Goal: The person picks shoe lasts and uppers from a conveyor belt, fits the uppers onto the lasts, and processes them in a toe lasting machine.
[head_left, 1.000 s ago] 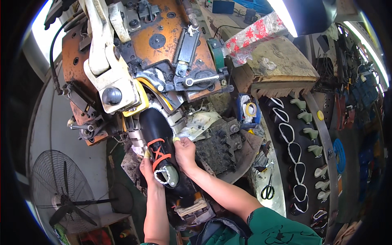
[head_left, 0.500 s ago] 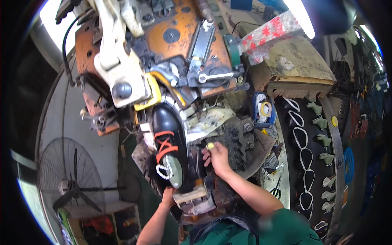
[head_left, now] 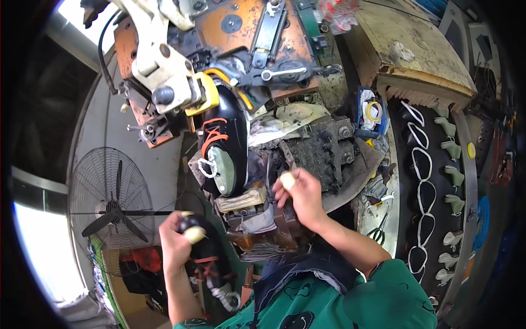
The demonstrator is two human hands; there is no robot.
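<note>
My left hand (head_left: 176,241) grips a black shoe (head_left: 209,249) by one end, beside the machine. Reddish laces and a white cord loop show on that shoe, which hangs down toward my body. Clamped in the machine (head_left: 230,24) is a second black shoe (head_left: 236,118), with orange laces, a grey-green last in its opening and a white cord loop. Its toe sits under a yellow-edged clamp (head_left: 205,97). My right hand (head_left: 301,197) is curled close to the machine's dark lower part, right of the clamped shoe; whatever is between its fingers is hidden. Pale yellow covers wrap both thumbs.
At the right runs a dark rack (head_left: 430,181) with white loops and several green and pale lasts. A worn wooden box (head_left: 416,49) stands at the back right, near a blue bin (head_left: 371,112) holding tape. Scissors (head_left: 378,233) lie below. A caged fan (head_left: 112,205) stands left.
My left hand has moved left, away from the clamped shoe, and now holds another black shoe. My right hand stays by the machine, fingers still curled. The view has shifted.
</note>
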